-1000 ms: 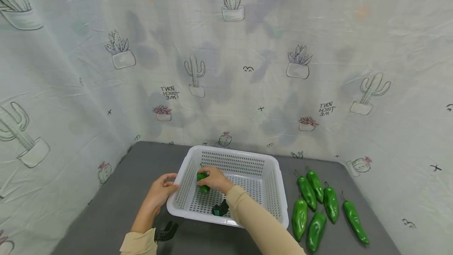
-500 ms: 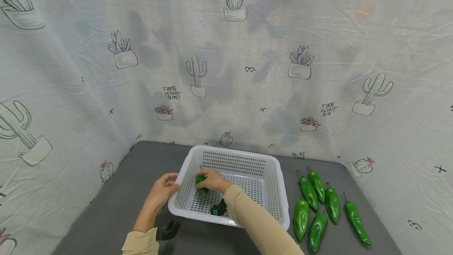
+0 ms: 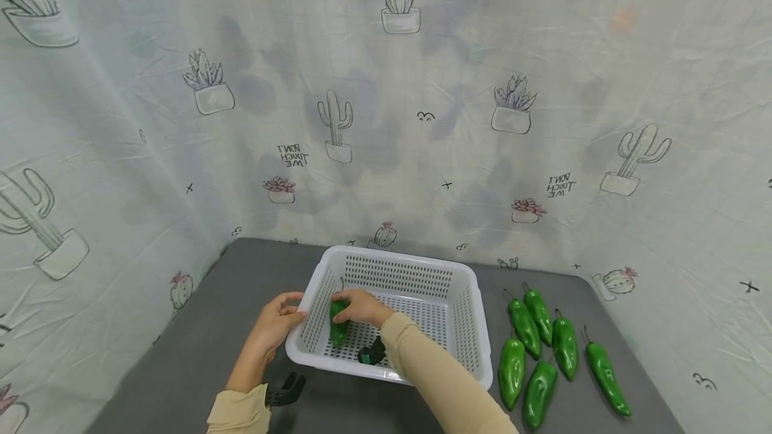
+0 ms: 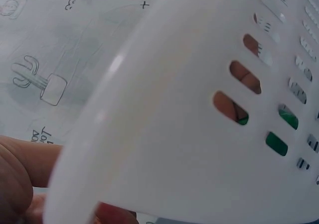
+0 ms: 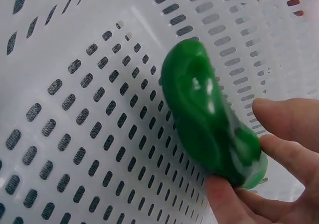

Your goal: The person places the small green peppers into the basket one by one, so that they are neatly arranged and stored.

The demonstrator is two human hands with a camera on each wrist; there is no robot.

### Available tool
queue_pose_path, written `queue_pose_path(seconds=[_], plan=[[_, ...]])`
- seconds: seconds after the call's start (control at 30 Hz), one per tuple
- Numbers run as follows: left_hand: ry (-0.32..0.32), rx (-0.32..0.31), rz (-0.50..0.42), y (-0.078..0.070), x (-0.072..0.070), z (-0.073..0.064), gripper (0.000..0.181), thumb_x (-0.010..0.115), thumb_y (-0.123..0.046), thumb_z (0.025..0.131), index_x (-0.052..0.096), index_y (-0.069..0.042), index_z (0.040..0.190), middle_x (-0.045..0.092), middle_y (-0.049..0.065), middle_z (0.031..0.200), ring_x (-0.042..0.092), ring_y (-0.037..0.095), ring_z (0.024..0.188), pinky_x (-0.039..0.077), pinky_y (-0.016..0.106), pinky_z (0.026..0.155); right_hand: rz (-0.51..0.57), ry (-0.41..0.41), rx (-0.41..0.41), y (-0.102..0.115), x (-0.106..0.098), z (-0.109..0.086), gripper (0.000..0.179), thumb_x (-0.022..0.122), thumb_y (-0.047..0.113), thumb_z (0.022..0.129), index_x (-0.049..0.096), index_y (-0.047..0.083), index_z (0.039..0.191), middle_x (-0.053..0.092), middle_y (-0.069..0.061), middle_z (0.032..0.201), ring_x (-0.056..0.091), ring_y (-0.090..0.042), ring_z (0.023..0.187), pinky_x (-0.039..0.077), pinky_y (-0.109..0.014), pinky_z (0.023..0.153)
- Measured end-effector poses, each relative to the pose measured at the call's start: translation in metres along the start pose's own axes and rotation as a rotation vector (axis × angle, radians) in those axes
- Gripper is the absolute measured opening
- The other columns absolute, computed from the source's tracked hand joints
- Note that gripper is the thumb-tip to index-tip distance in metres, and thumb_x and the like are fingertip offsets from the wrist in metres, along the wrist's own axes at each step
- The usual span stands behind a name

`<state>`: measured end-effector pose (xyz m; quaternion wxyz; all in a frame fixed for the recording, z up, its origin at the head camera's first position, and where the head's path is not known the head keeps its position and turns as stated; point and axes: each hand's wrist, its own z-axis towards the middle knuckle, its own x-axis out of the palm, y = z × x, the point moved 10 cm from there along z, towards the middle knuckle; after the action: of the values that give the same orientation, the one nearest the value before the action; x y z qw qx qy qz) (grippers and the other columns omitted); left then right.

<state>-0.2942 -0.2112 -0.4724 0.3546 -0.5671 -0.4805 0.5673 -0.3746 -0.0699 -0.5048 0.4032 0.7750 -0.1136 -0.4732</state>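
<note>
A white perforated plastic basket [image 3: 395, 372] stands on the dark tabletop in the head view. At its left rim is my left hand [image 3: 276, 321], its fingers and thumb gripping the edge; in the left wrist view the rim hides part of those fingers [image 4: 40, 159]. My right hand [image 3: 360, 305] reaches into the basket and holds a green pepper [image 3: 339, 330] by its stem end, along the left wall. Close up in the right wrist view, thumb and fingertips pinch that end of the pepper [image 5: 199, 109], and its tip points away over the perforated floor.
Several more green peppers [image 3: 565, 345] lie on the table [image 3: 181, 367] to the right of the basket. A dark wrist device [image 3: 372, 351] under the right forearm overlaps the basket's interior. Behind the table hangs a cactus-print cloth [image 3: 386, 119].
The right hand has moved slightly left with the pepper, whose lower end now reaches nearer the basket's front wall. My left hand stays at the rim.
</note>
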Motion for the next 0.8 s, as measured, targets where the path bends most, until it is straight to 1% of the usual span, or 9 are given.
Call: queue_pose_path(seconds=[0.13, 0.33, 0.43, 0.47, 0.57, 0.63, 0.7, 0.8], plan=[[-0.002, 0.006, 0.006, -0.001, 0.000, 0.001, 0.044, 0.057, -0.005, 0.091, 0.045, 0.002, 0.133, 0.063, 0.025, 0.109, 0.065, 0.026, 0.089, 0.051, 0.040, 0.072, -0.028, -0.002, -0.018, 0.004, -0.001, 0.000, 0.048, 0.075, 0.017, 0.080, 0.062, 0.014, 0.126, 0.060, -0.008, 0.127, 0.058, -0.021, 0.109, 0.048, -0.038, 0.091], [-0.002, -0.001, 0.016, 0.000, 0.000, -0.001, 0.045, 0.057, -0.006, 0.092, 0.044, 0.002, 0.133, 0.063, 0.026, 0.110, 0.065, 0.028, 0.091, 0.051, 0.041, 0.072, -0.044, 0.048, -0.037, 0.008, 0.004, -0.005, 0.052, 0.073, 0.020, 0.082, 0.059, 0.018, 0.131, 0.060, -0.006, 0.128, 0.057, -0.021, 0.113, 0.045, -0.041, 0.095], [0.001, 0.005, 0.020, 0.000, 0.001, -0.002, 0.045, 0.057, -0.007, 0.092, 0.044, 0.003, 0.134, 0.063, 0.026, 0.110, 0.065, 0.028, 0.090, 0.051, 0.041, 0.072, -0.038, 0.057, -0.040, 0.008, 0.005, -0.007, 0.052, 0.073, 0.020, 0.082, 0.058, 0.019, 0.132, 0.061, -0.006, 0.128, 0.058, -0.022, 0.113, 0.047, -0.041, 0.094], [0.002, 0.007, 0.021, 0.000, 0.001, -0.003, 0.045, 0.057, -0.007, 0.092, 0.044, 0.003, 0.134, 0.063, 0.026, 0.109, 0.065, 0.028, 0.090, 0.051, 0.041, 0.072, -0.047, 0.055, -0.041, 0.008, 0.005, -0.008, 0.052, 0.073, 0.021, 0.082, 0.058, 0.019, 0.132, 0.060, -0.006, 0.129, 0.057, -0.023, 0.116, 0.046, -0.041, 0.095], [0.001, 0.005, 0.013, 0.001, 0.001, -0.003, 0.045, 0.058, -0.006, 0.092, 0.044, 0.003, 0.134, 0.063, 0.026, 0.109, 0.065, 0.027, 0.089, 0.051, 0.041, 0.071, -0.058, 0.029, -0.041, 0.009, 0.002, -0.010, 0.053, 0.073, 0.021, 0.082, 0.057, 0.019, 0.132, 0.057, -0.006, 0.133, 0.053, -0.025, 0.123, 0.043, -0.044, 0.098], [0.000, 0.002, 0.008, 0.001, 0.001, -0.002, 0.046, 0.058, -0.006, 0.091, 0.043, 0.004, 0.134, 0.063, 0.026, 0.110, 0.065, 0.028, 0.089, 0.051, 0.040, 0.071, -0.076, 0.000, -0.045, 0.009, -0.002, -0.010, 0.053, 0.072, 0.023, 0.082, 0.057, 0.021, 0.133, 0.056, -0.005, 0.136, 0.049, -0.026, 0.127, 0.039, -0.047, 0.102], [0.001, 0.005, -0.002, 0.001, 0.001, -0.001, 0.046, 0.058, -0.005, 0.091, 0.044, 0.004, 0.133, 0.062, 0.027, 0.110, 0.065, 0.029, 0.090, 0.052, 0.041, 0.071, -0.092, -0.039, -0.055, 0.011, -0.008, -0.011, 0.054, 0.071, 0.024, 0.083, 0.056, 0.021, 0.134, 0.054, -0.005, 0.138, 0.047, -0.027, 0.129, 0.039, -0.048, 0.102], [0.008, 0.012, -0.012, 0.000, 0.000, 0.001, 0.046, 0.058, -0.006, 0.091, 0.043, 0.005, 0.133, 0.061, 0.028, 0.112, 0.065, 0.030, 0.091, 0.052, 0.041, 0.071, -0.070, -0.097, -0.082, 0.015, -0.020, -0.013, 0.053, 0.068, 0.022, 0.085, 0.054, 0.018, 0.135, 0.052, -0.009, 0.140, 0.047, -0.031, 0.129, 0.040, -0.049, 0.101]])
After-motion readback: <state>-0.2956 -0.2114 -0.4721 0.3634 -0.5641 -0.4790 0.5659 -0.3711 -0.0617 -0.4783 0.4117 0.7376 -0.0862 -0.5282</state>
